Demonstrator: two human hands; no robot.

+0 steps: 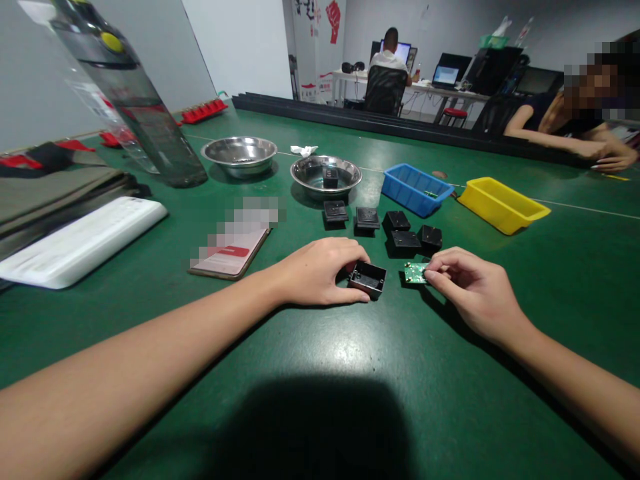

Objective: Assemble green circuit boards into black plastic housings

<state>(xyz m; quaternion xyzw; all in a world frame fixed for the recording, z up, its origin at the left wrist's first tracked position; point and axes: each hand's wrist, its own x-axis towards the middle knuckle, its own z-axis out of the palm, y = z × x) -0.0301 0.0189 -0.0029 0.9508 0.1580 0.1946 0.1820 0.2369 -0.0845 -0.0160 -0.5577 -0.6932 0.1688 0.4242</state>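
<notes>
Standing in a row across the green table [320, 373] are four containers: two steel bowls and two plastic trays. The left steel bowl [239, 152] looks empty from here, while the right steel bowl [326, 175] holds one small black box. The blue tray [416, 189] has a small greenish item on its floor, too small to make out, and the yellow tray [501, 204] shows nothing inside, though its near wall hides part of the floor. Five black casings [385, 228] sit clustered on the table just in front of the bowls and trays.

The left hand [320, 272] rests on the table with fingers curled around the left side of an open black housing [369, 279], thumb and fingertips touching its wall; the housing lies hollow side up. The right hand [473, 288] is pinched together, thumb and forefinger closed on the edge of a small green circuit board [415, 273] that lies flat on the table just right of the housing, apart from it.

A phone [231, 253] lies left of the hands, its screen partly blurred. A clear water bottle [131, 100] is cut off at the top edge, and a white keyboard [80, 241] lies at the left. Another person's arm [565, 137] rests on the far side of the table.
</notes>
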